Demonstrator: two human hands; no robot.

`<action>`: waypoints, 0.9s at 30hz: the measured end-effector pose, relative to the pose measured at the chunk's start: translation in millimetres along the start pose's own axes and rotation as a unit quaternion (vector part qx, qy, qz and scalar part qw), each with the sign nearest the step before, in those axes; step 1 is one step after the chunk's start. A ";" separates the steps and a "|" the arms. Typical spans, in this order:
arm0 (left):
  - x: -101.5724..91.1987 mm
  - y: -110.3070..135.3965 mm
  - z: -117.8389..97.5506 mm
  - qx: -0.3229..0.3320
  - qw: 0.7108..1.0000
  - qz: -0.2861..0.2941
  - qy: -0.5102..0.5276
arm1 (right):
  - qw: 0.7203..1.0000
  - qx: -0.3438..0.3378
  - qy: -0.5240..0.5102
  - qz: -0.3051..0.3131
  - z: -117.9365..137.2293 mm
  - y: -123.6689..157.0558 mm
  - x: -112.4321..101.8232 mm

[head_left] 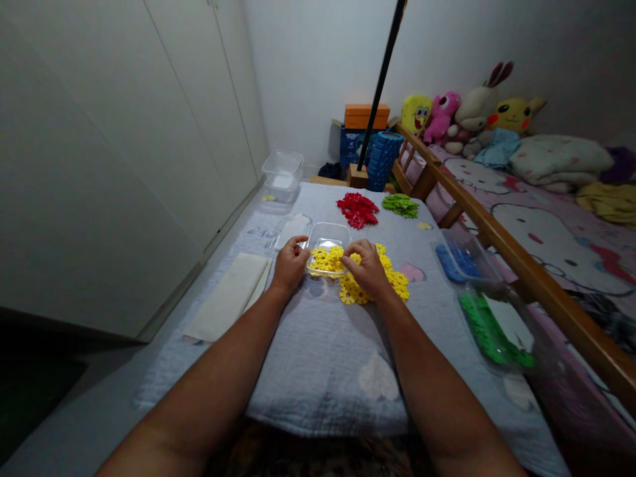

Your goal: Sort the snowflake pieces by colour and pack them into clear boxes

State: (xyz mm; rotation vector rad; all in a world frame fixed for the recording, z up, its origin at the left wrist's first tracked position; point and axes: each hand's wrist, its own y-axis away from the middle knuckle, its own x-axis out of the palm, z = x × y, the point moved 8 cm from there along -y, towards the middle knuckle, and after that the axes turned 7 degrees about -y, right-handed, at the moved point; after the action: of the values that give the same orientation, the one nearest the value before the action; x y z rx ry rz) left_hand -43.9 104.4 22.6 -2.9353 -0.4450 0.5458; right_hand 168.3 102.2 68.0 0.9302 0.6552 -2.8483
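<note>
A clear plastic container (pixel 328 230) stands on the cloth in front of me, with yellow flower-shaped plastic discs (pixel 322 258) inside. My left hand (pixel 292 264) is closed on the container's left rim. At the right rim is my right hand (pixel 366 266), its fingers pinched over the inside edge, with yellow showing between thumb and fingers; how many discs it grips is hidden. Beneath and beside that hand spreads a loose pile of yellow discs (pixel 397 285). A clear lid (pixel 291 233) lies left of the container, partly behind my left hand.
Red pieces (pixel 358 210) and light green pieces (pixel 400 205) lie in piles farther back. Containers of blue pieces (pixel 454 264) and green pieces (pixel 491 334) stand at right by the wooden bed rail (pixel 536 262). An open clear container (pixel 282 173) stands back left; a folded cloth (pixel 228 295) lies left.
</note>
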 end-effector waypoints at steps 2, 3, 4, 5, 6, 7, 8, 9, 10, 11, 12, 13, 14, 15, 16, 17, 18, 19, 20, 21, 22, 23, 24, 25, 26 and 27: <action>0.2 0.1 -0.6 0.002 1.000 0.001 0.000 | 1.000 0.004 0.021 0.008 -2.0 0.9 3.6; 0.4 0.1 -0.8 0.002 1.000 0.002 0.000 | 1.000 0.004 0.028 0.004 -3.0 1.0 3.6; 0.6 0.1 -0.8 0.002 1.000 0.003 0.001 | 0.999 0.002 0.033 -0.005 -4.2 0.8 2.4; 0.7 0.1 -0.8 0.001 1.000 0.004 0.001 | 0.999 0.000 0.036 -0.018 -5.6 0.5 0.1; 0.7 0.0 -0.6 0.001 1.000 0.004 0.000 | 0.999 -0.001 0.037 -0.034 -7.6 0.0 -3.1; 0.8 -0.2 -0.4 0.000 1.000 0.004 -0.001 | 0.998 0.001 0.038 -0.052 -10.4 -0.5 -7.2; 0.7 -0.3 -0.1 -0.001 1.000 0.004 -0.004 | 0.997 0.006 0.039 -0.071 -14.0 -1.0 -11.8; 0.7 -0.5 0.1 0.000 1.000 0.003 -0.007 | 0.995 0.016 0.044 -0.089 -18.3 -1.4 -16.7; 0.7 -0.8 0.2 0.001 1.000 0.003 -0.009 | 0.993 0.028 0.053 -0.105 -23.0 -1.7 -21.6; 0.7 -1.0 0.3 0.002 1.000 0.002 -0.010 | 0.990 0.043 0.067 -0.117 -27.7 -1.9 -25.8; 0.7 -1.1 0.5 0.003 1.000 0.002 -0.011 | 0.987 0.059 0.085 -0.123 -32.1 -2.0 -29.0; 0.8 -1.2 0.5 0.004 1.000 0.001 -0.011 | 0.984 0.073 0.107 -0.122 -36.0 -2.1 -30.8; 0.7 -1.1 0.4 0.004 1.000 0.001 -0.011 | 0.981 0.086 0.132 -0.113 -39.2 -2.1 -31.1; 0.7 -1.0 0.2 0.005 1.000 0.001 -0.011 | 0.978 0.096 0.156 -0.098 -41.7 -2.1 -29.9; 0.7 -0.8 0.0 0.004 1.000 0.001 -0.012 | 0.976 0.103 0.178 -0.079 -43.4 -2.0 -27.5; 0.6 -0.5 -0.3 0.003 1.000 0.001 -0.012 | 0.973 0.106 0.196 -0.059 -44.5 -1.5 -24.4; 0.5 -0.1 -0.7 0.002 1.000 0.002 -0.012 | 0.971 0.106 0.211 -0.039 -44.9 -0.8 -20.9; 0.2 0.2 -1.1 0.001 1.000 0.001 -0.012 | 0.969 0.105 0.223 -0.022 -44.8 0.1 -17.5; 0.0 0.4 -1.5 -0.001 1.000 0.001 -0.012 | 0.967 0.104 0.233 -0.006 -44.7 1.1 -14.3; -0.1 0.6 -1.9 -0.002 1.000 0.001 -0.012 | 0.965 0.103 0.242 0.008 -44.7 2.3 -11.4; -0.2 0.7 -2.3 -0.002 1.000 0.002 -0.013 | 0.962 0.104 0.251 0.022 -45.0 3.3 -8.9; -0.3 0.6 -2.5 -0.001 1.000 0.002 -0.012 | 0.960 0.105 0.258 0.034 -45.5 4.3 -6.6; -0.3 0.6 -2.7 0.000 1.000 0.002 -0.011 | 0.958 0.106 0.264 0.044 -46.3 5.1 -4.7; -0.3 0.4 -2.7 0.000 1.000 0.002 -0.009 | 0.956 0.107 0.268 0.052 -47.2 5.6 -3.5; -0.2 0.3 -2.7 0.001 1.000 0.002 -0.006 | 0.955 0.108 0.270 0.056 -47.9 5.9 -2.6; -0.2 0.1 -2.5 0.002 1.000 0.002 -0.005 | 0.955 0.107 0.270 0.058 -48.4 5.8 -2.2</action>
State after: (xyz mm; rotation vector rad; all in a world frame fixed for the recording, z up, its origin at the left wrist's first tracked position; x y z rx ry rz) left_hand -43.1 104.1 25.0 -2.9316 -0.4383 0.5615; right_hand 197.7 117.1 31.9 1.7498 0.3051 -2.5942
